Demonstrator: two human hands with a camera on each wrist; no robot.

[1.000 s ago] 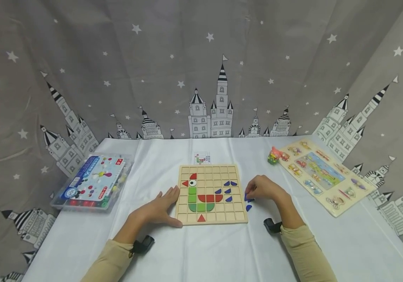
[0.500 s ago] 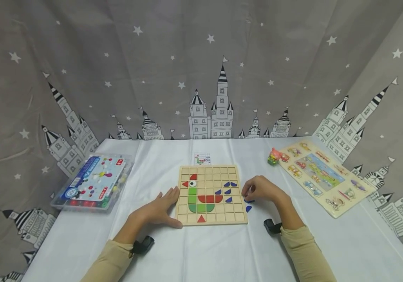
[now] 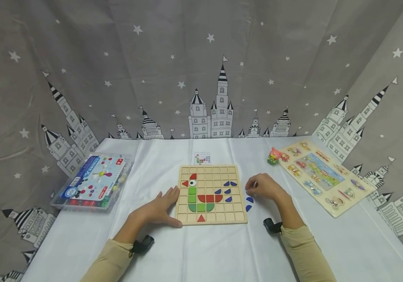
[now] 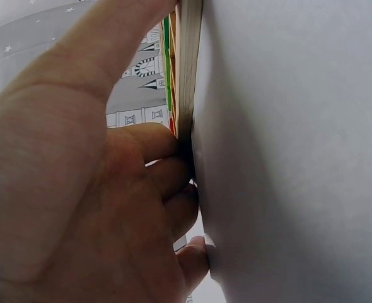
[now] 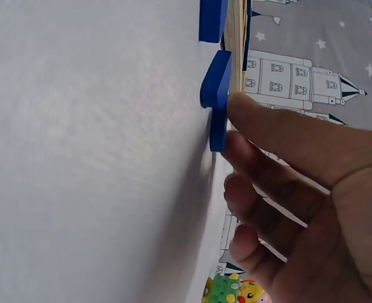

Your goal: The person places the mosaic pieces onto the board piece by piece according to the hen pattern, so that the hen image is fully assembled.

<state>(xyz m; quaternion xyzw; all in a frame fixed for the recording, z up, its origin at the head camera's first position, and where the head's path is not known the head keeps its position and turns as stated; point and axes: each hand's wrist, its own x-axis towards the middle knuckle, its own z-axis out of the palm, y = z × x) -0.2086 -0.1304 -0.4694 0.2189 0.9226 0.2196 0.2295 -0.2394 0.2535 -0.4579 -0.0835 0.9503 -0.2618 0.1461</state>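
Note:
A wooden grid board [image 3: 236, 215] lies on the white-covered table, with red, green and blue flat blocks set in it as a bird figure. My left hand [image 3: 159, 207] rests at the board's left edge, fingers extended along its side and thumb at the near corner. Right of the board, my right hand [image 3: 262, 186] pinches a blue half-round block [image 5: 218, 129] between thumb and forefinger, low at the tabletop. Two more blue half-round blocks, one farther [image 3: 249, 199] and one nearer [image 3: 248, 208], lie just below that hand. The pinched block is hidden in the head view.
A small picture card [image 3: 202, 158] showing a bird pattern lies behind the board. At left stands a clear plastic box [image 3: 95, 180] of coloured parts. A wooden picture puzzle [image 3: 328, 176] and a small toy figure [image 3: 273, 156] are at right.
My right hand first shifted slightly left toward the board, then back right and a little farther away. The two blue blocks below it now show more fully. My left hand stays put.

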